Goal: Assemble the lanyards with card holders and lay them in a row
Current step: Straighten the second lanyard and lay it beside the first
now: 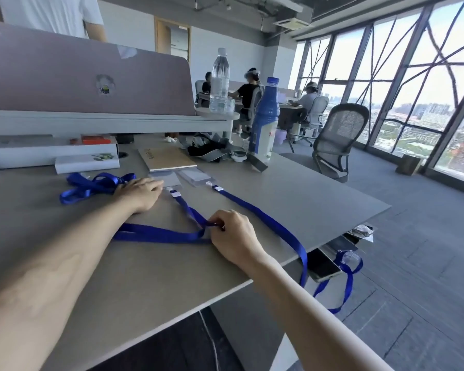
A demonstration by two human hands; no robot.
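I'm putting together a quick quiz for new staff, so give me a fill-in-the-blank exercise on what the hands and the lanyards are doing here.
1. The right hand pinches a lanyard strap coloured ____.
2. The left hand rests on the table beside a tangled heap of ____.
3. The far lanyard trails over the table's edge and hangs toward the ____.
Missing words: blue; lanyards; floor.

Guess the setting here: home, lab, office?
Most likely an open-plan office on a high floor: a grey mesh swivel chair, a pink desk divider panel, and floor-to-ceiling windows overlooking a city.
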